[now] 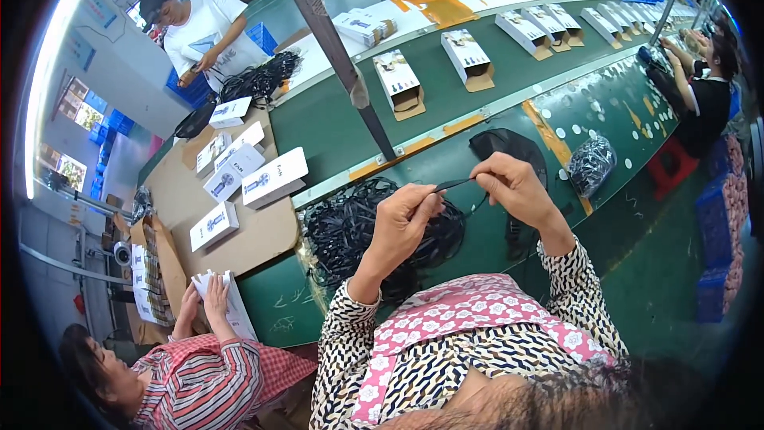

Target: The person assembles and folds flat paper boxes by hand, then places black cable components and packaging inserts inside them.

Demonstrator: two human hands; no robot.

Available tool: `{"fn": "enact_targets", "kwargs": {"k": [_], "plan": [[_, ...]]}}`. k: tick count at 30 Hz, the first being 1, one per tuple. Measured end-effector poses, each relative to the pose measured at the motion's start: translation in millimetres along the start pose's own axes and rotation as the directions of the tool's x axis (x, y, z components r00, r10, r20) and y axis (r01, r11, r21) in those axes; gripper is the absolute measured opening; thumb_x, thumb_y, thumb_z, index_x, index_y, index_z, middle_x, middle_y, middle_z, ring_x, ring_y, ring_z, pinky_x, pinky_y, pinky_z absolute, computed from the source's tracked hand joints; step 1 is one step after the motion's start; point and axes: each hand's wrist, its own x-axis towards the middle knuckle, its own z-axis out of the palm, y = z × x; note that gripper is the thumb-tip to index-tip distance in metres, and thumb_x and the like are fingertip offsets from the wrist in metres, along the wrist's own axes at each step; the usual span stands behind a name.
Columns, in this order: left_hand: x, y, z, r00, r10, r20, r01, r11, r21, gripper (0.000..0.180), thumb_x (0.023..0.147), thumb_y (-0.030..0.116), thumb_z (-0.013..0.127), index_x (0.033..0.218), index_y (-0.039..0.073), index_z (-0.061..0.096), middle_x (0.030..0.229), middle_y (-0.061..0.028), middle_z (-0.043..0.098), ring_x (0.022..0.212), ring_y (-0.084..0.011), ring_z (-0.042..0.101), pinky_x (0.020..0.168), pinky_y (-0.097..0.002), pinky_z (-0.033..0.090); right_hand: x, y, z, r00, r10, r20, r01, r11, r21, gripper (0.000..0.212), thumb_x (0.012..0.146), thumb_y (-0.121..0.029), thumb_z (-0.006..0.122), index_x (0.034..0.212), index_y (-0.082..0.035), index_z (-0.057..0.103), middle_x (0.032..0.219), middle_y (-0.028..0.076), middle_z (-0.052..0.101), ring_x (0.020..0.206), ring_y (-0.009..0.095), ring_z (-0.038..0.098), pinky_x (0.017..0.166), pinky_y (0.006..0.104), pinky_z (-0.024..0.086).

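Smooth green workshop counter, both hands clamped on a thin black cord above it, floor at the cord's four o'clock, tangled cord heap at eight, oblong white boxes at nine.

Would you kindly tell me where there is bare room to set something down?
The green belt has bare room between the slanted pole and the cardboard sheet. Another patch, on the green table, lies between that sheet and the person's left sleeve. Around the left hand, heaped black straps crowd the table; white boxes crowd the sheet.
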Motion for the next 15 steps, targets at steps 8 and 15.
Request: {"fn": "enact_targets", "kwargs": {"k": [8,15], "plan": [[3,20,-2,0.995,-0.035,-0.091,0.048,0.988,0.144,0.011,0.082,0.007,0.063,0.087,-0.002,0.065,0.066,0.0006,0.048,0.058,-0.0062,0.041,0.051,-0.021,0.032,1,11,4,0.991,-0.078,0.107,0.085,0.995,-0.056,0.012,0.084,-0.01,0.06,0.09,0.001,0.062,0.074,0.006,0.054,0.065,0.013,0.053,0.057,0.0258,0.042],[0,19,5,0.993,0.008,-0.118,0.031,0.945,0.325,0.013,0.081,0.009,0.065,0.088,-0.001,0.065,0.062,0.0003,0.044,0.056,-0.0063,0.038,0.05,-0.0217,0.03,0,16,22,0.963,-0.239,0.123,0.249,0.965,-0.078,0.013,0.087,-0.008,0.056,0.093,0.002,0.061,0.077,0.004,0.059,0.063,0.008,0.054,0.056,0.0213,0.043]]}}
